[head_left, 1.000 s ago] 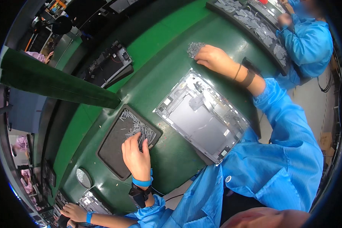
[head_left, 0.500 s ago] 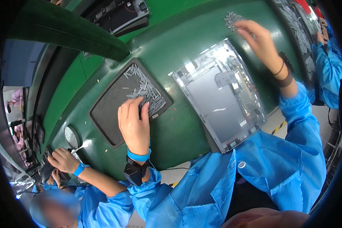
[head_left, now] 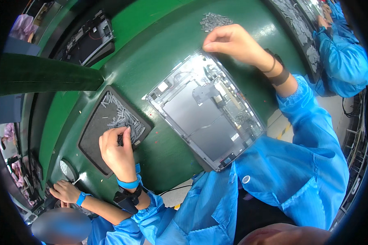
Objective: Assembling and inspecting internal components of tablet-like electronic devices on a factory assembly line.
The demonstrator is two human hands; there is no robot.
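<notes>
My left hand point(head_left: 117, 150) is over the near right part of a shallow dark tray point(head_left: 95, 136), thumb and fingers closed beside a heap of thin grey strips point(head_left: 124, 117). Whatever lies between those fingertips is too small to make out. To the right, an opened laptop casing point(head_left: 188, 116) lies at a slant, its circuit board and cables exposed, its near edge by my body. My right hand point(head_left: 233, 44) is at the casing's far corner, thumb and forefinger pinched together. I cannot see what, if anything, it pinches.
A small pile of grey pieces point(head_left: 214, 20) lies on the green table point(head_left: 161, 49) beyond my right hand. Another opened casing point(head_left: 90, 38) stands far left, past a green post point(head_left: 49, 79). A co-worker's hand point(head_left: 67, 192) is at lower left; a blue-sleeved person point(head_left: 343, 61) is at right.
My right hand has moved from the grey pile to the casing's far corner, its fingers now pinched. My left hand stays at the tray, fingers drawn closer together. The whole view has shifted.
</notes>
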